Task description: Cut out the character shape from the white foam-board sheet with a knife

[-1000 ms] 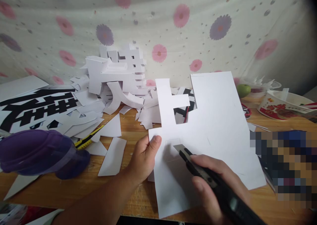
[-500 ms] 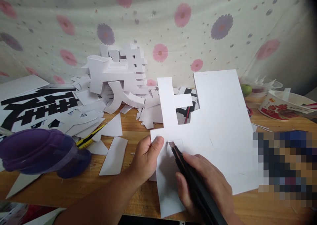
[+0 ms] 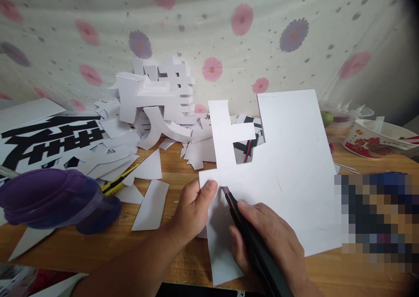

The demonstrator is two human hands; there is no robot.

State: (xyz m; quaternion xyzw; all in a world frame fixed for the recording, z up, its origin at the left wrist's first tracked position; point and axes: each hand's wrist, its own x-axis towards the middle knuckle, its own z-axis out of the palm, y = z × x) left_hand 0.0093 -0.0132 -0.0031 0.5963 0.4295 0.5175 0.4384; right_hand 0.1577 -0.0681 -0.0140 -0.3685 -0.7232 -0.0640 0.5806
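Observation:
A large white board (image 3: pixel 291 166), partly cut into a character-like shape with an opening in its upper part, is held just over the wooden table. My left hand (image 3: pixel 194 207) grips its left edge, thumb on top and the other fingers hidden underneath. In my right hand (image 3: pixel 271 231) is a black utility knife (image 3: pixel 250 240). Its blade tip touches the board just right of my left thumb, at the corner of a faint pencil outline.
White cut-out pieces (image 3: pixel 153 92) are piled at the back. Black lettering sheets (image 3: pixel 52 140) lie left, near a yellow cutter (image 3: pixel 119 181) and a purple container (image 3: pixel 49 196). A paper bowl (image 3: pixel 376 138) and green fruit (image 3: pixel 326 117) stand right. A flowered curtain (image 3: pixel 209 35) hangs behind.
The knife and my right hand have shifted slightly left, with the blade tip nearer my left thumb. The board's far right corner has risen a little. My left hand keeps its grip.

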